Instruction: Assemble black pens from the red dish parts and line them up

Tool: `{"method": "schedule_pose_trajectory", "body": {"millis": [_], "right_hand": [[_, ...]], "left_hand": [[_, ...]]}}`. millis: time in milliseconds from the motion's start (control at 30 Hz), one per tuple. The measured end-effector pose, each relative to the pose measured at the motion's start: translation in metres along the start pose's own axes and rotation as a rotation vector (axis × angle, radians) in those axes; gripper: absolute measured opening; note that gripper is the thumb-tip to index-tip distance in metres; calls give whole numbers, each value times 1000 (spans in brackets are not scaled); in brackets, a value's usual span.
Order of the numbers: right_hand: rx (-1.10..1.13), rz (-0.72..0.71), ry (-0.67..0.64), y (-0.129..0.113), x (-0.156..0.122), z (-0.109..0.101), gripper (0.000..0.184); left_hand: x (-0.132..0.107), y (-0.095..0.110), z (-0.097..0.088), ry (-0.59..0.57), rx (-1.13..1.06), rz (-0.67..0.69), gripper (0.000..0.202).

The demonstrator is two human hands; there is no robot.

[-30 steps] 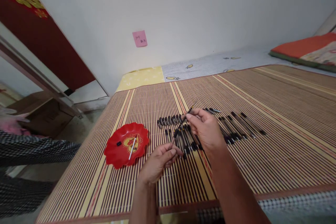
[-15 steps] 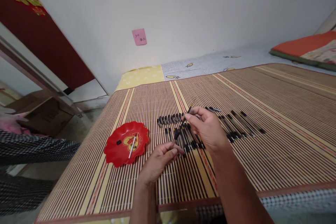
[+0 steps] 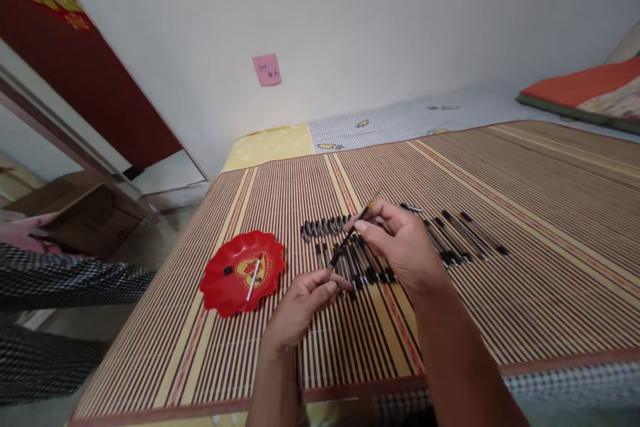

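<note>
Between my two hands a slim dark pen (image 3: 344, 244) slants up to the right, with a yellow band and a thin pale end showing above the fingers. My left hand (image 3: 313, 293) pinches its lower end; my right hand (image 3: 400, 240) grips it near the top between thumb and fingers. Beneath them lies a row of black pens (image 3: 363, 260), partly hidden by my hands. Just behind it sits a row of small dark curved parts (image 3: 320, 228). More pens (image 3: 465, 233) lie to the right of my right hand.
A red scalloped plate (image 3: 215, 290) at the left holds a white stick-like piece (image 3: 254, 278) and a small black part (image 3: 228, 271). A striped bamboo mat (image 3: 500, 307) covers the bed. Folded bedding (image 3: 575, 90) lies far right; a cardboard box (image 3: 90, 220) stands on the floor.
My right hand and the pen's upper end have shifted slightly to the right. My left hand stays almost in place, and both still hold the pen.
</note>
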State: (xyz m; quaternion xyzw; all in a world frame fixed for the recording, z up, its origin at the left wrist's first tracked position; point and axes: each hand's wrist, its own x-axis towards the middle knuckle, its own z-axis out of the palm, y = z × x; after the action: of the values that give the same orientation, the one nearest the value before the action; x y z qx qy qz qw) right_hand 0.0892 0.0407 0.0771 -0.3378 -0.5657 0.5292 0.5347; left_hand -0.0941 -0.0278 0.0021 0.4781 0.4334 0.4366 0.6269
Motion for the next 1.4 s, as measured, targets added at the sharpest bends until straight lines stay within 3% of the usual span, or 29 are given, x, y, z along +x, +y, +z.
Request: {"method": "schedule_pose_trajectory", "body": {"millis": [133,300,433,600,667,800,900,1033,1167,1267,1400], "right_hand": [[-54,-41,43,-4,-2,1,17],[29,-35,126,3,0,2,15],[167,-49,217,5,3,0,29],[226,-15,159,3,2,0,15],[186,32,102,6,2,1,18],[14,97,6,24,4,6,23],[-244,91,-66,43,5,16,24],[-696,65,-187,62,-1,43,4],[-1068,193,-290,72,-9,77,20],[-1187,223,-359,76,-13,91,19],[-1102,179,-323,72,-11,84,18]], "left_hand": [[0,2,1,0,-10,0,24],[-1,0,2,-30,-72,-3,24],[-1,2,1,-61,-108,15,27],[-3,6,3,-36,-141,53,25],[-2,7,3,-5,-187,65,24],[1,7,1,106,-373,66,22],[3,8,-7,246,-581,104,21],[1,10,-18,366,-714,165,21],[0,9,-24,407,-759,185,20],[0,8,-26,433,-781,187,22],[-1,7,-28,459,-715,195,32]]}}
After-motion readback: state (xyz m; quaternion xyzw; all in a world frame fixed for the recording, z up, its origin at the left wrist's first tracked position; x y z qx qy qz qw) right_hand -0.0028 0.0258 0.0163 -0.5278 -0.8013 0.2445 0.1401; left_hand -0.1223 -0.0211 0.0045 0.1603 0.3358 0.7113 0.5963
